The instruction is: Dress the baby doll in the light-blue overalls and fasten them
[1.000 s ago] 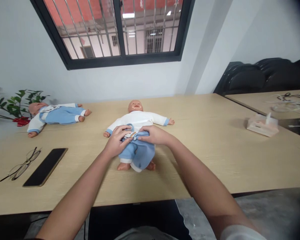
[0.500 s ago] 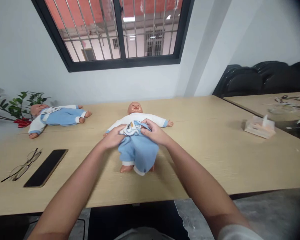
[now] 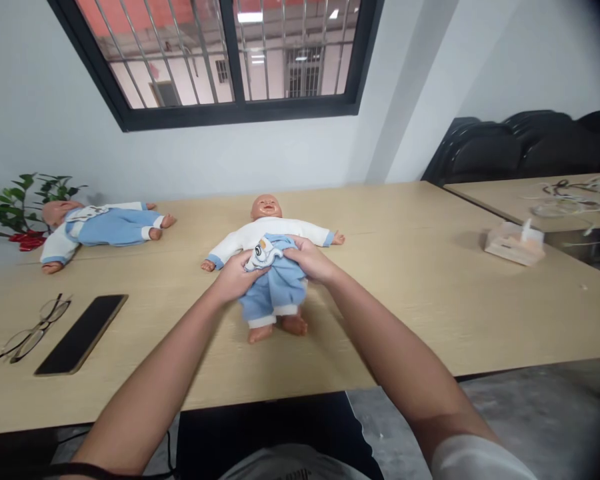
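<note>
A baby doll point(image 3: 266, 208) in a white top with blue cuffs lies on its back in the middle of the table, head toward the wall. Light blue overalls point(image 3: 275, 288) with white ankle cuffs and a cartoon bib cover its legs, and both bare feet stick out below. My left hand point(image 3: 235, 275) is closed on the left edge of the overalls, beside the cartoon print. On the other side, my right hand point(image 3: 310, 259) grips the bunched blue fabric at the waist. Fingertips of both hands are partly hidden by cloth.
Another doll point(image 3: 115, 227) in matching clothes lies at the back left beside a potted plant point(image 3: 15, 210). Glasses point(image 3: 33, 331) and a phone point(image 3: 83, 335) rest at the left. A tissue box point(image 3: 514, 244) stands at the right, with cables point(image 3: 577, 197) on the table behind.
The trouser leg on the right has moved up, so that foot now shows more fully. Both hands still hold the overalls at the waist. The view has shifted slightly.
</note>
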`<state>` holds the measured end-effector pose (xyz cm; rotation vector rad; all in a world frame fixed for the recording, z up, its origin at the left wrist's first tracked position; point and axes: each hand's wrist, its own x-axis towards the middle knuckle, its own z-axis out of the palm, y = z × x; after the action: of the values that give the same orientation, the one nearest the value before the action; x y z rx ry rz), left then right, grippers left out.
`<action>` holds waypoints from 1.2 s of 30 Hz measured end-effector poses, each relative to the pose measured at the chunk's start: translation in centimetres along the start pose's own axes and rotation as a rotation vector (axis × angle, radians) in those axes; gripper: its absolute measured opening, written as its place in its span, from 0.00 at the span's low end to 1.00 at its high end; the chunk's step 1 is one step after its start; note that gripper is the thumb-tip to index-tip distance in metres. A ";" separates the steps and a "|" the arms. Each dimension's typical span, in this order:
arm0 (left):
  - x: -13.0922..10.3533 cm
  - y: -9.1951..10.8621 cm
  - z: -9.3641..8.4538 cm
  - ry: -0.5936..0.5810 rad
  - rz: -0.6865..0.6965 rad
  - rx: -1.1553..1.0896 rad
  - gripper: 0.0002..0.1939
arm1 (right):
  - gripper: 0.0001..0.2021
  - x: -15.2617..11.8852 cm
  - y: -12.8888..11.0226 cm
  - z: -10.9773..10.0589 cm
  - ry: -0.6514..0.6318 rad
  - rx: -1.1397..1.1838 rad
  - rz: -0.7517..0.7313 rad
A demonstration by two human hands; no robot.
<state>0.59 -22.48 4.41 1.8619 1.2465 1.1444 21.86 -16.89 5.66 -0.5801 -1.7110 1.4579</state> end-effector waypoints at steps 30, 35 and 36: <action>-1.3 -1.0 -0.9 -0.175 -0.067 -0.220 0.41 | 0.18 -0.5 -0.6 -0.3 -0.154 -0.151 0.048; -1.5 0.4 -0.9 -0.204 -0.069 -0.086 0.38 | 0.22 -0.3 0.4 -0.3 -0.142 0.035 0.042; -1.5 0.4 -0.9 -0.182 -0.085 -0.089 0.35 | 0.23 -0.3 0.6 -0.4 -0.171 0.047 0.058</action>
<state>-0.29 -24.01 4.67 1.7867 1.1427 0.9477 22.27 -16.78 5.02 -0.4954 -1.7990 1.6241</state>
